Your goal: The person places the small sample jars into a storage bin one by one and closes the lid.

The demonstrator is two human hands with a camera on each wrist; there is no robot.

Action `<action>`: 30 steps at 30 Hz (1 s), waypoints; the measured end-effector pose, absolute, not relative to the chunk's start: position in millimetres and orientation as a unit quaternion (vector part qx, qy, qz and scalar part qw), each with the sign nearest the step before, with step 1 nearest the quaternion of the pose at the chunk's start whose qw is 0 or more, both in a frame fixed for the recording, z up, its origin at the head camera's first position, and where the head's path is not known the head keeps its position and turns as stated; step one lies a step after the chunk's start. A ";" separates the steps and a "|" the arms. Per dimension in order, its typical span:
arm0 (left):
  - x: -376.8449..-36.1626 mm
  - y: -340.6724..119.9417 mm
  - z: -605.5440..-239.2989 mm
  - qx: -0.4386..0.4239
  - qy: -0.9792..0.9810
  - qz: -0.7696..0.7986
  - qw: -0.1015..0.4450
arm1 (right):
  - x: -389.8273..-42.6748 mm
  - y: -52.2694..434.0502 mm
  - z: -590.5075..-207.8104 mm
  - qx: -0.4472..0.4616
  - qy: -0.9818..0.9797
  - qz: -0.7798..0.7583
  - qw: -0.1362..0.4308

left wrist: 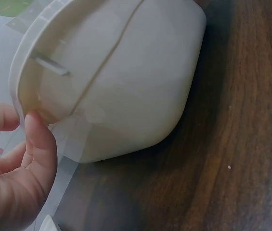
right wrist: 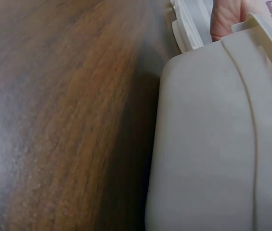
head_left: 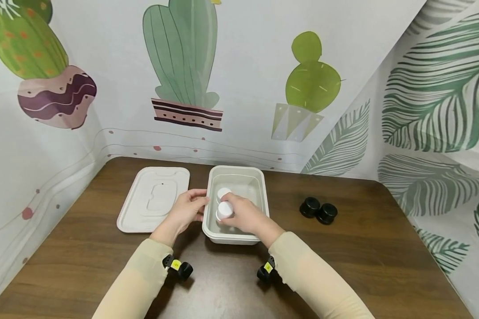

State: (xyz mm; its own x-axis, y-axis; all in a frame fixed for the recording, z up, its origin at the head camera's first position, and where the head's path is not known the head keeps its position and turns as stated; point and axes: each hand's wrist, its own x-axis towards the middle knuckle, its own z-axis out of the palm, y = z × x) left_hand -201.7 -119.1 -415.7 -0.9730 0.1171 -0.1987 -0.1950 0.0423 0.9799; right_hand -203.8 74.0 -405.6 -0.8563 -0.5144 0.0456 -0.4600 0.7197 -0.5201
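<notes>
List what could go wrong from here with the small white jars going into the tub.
1. The right hand holds a white jar close beside a second white jar inside the tub; setting it down could knock the other over.
2. The left hand only touches the tub's left rim, so a push might slide the tub on the smooth table.
3. The two black caps lie apart, so the jars may be open; contents could spill.

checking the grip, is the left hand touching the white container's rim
Touching. In the left wrist view the left hand's fingertips press against the rim of the white container.
</notes>
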 end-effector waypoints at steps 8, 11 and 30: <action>-200.6 -119.7 -415.1 -0.029 0.715 0.688 0.117 | -201.0 72.9 -403.3 -0.280 0.936 -0.210 0.048; -200.4 -120.2 -415.3 -0.028 0.716 0.688 0.117 | -200.6 72.3 -404.5 -0.279 0.939 -0.195 0.047; -197.1 -117.6 -413.5 -0.042 0.716 0.689 0.105 | -196.8 70.9 -402.4 -0.284 0.939 -0.182 0.071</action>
